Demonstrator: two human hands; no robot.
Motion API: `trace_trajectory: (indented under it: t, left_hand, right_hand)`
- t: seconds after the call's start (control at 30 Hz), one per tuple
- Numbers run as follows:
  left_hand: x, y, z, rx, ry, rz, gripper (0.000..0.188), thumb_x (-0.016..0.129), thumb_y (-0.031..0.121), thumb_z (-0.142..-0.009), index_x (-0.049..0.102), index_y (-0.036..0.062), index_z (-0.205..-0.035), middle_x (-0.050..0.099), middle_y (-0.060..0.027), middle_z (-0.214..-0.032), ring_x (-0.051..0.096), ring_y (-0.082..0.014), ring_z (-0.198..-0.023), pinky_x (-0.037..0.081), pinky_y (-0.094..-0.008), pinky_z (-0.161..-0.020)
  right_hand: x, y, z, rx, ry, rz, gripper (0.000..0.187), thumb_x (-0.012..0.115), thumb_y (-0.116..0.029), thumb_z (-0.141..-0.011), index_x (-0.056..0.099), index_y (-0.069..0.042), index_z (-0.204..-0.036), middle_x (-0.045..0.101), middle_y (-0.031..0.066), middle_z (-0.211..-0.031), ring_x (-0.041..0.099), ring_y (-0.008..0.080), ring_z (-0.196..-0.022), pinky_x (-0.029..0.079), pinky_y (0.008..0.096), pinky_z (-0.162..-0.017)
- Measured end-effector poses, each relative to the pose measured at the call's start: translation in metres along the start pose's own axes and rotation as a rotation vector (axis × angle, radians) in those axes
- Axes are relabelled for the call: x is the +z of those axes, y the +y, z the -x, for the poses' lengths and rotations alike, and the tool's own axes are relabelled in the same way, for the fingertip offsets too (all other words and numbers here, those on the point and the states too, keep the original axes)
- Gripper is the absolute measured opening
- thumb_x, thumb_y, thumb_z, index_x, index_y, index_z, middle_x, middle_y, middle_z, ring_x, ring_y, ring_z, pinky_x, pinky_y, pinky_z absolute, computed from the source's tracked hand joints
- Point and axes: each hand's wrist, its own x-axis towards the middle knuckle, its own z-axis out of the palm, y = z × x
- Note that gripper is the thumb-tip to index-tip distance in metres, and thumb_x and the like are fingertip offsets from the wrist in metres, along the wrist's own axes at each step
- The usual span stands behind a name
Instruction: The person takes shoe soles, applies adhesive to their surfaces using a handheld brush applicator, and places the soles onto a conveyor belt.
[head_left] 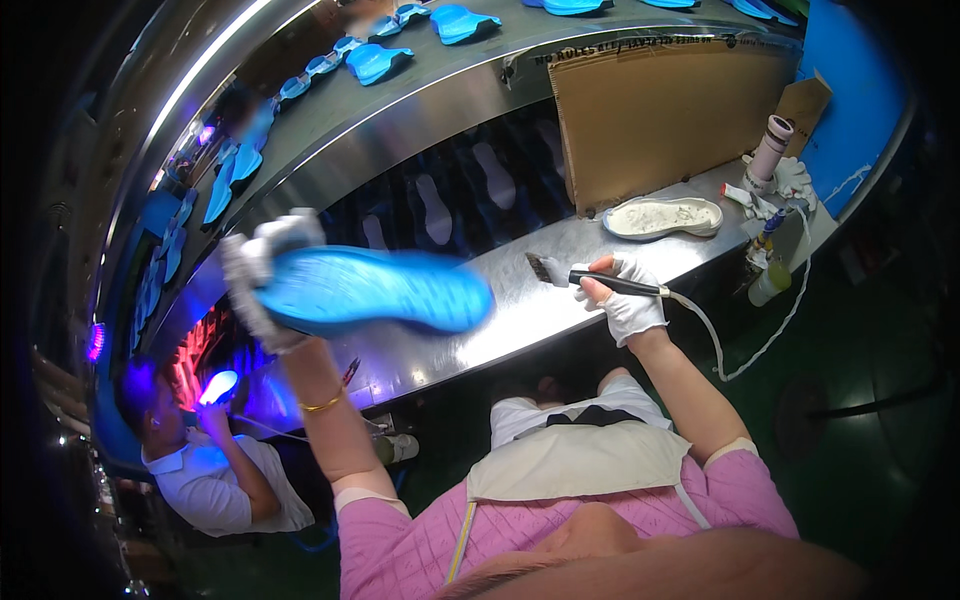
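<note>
My left hand [258,270], in a white glove, grips the heel or toe end of a blue shoe sole [375,290] and holds it above the left part of the metal bench; both are blurred. My right hand [635,305], in a fingerless white glove, is closed around a brush [622,284]. The brush has a black handle, pale and dark bristles pointing left, and a white hose [712,345] running from its rear end. Beyond it on the bench lies a sole-shaped tray [662,218] with white, crusty material inside.
Behind the bench [530,325] stands a cardboard sheet [670,120]. A conveyor [310,125] carries several blue soles. At the right are a pink bottle [769,150] and a greenish container [768,284]. A co-worker [215,470] holds a glowing piece at the left.
</note>
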Motion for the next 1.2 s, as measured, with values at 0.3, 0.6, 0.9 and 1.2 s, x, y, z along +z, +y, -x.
trace_trajectory:
  t: [0.3,0.6,0.9,1.2]
  left_hand:
    - [0.075,-0.133,0.119,-0.748,0.355,0.334,0.079,0.037,0.067,-0.084,0.047,-0.001,-0.123,0.061,-0.0165,-0.102,0.063,-0.027,-0.086,0.052,-0.0438,-0.083]
    - [0.078,-0.176,0.143,-0.53,0.52,0.599,0.071,0.036,0.068,-0.084,0.05,0.0087,-0.121,0.055,-0.0126,-0.116,0.057,-0.026,-0.101,0.049,-0.0402,-0.089]
    - [0.068,-0.173,0.149,-0.52,0.503,0.44,0.085,0.037,0.076,-0.078,0.045,0.0025,-0.121,0.051,-0.018,-0.118,0.053,-0.0284,-0.108,0.044,-0.0394,-0.097]
    - [0.049,-0.147,0.145,-0.486,0.519,0.531,0.058,0.049,0.057,-0.085,0.056,0.0068,-0.113,0.062,-0.0094,-0.104,0.061,-0.0196,-0.09,0.052,-0.0317,-0.083]
  right_hand:
    - [0.008,-0.002,0.022,0.034,-0.145,0.02,0.018,0.067,-0.004,-0.079,0.053,-0.004,-0.089,0.062,0.0075,-0.08,0.061,0.0125,-0.07,0.051,0.0245,-0.064]
    - [0.045,-0.009,0.012,-0.242,-0.246,0.256,0.016,0.069,-0.004,-0.076,0.055,-0.004,-0.084,0.062,0.0058,-0.077,0.06,0.0101,-0.069,0.049,0.0223,-0.062]
    - [0.076,-0.008,0.026,-0.424,-0.464,0.343,0.017,0.066,0.004,-0.074,0.054,-0.003,-0.084,0.057,0.0057,-0.075,0.057,0.0115,-0.062,0.046,0.0239,-0.056]
    - [0.084,0.025,0.035,-0.336,-0.53,0.357,0.014,0.065,-0.001,-0.078,0.053,-0.004,-0.084,0.06,0.0058,-0.073,0.056,0.0099,-0.057,0.047,0.0227,-0.056]
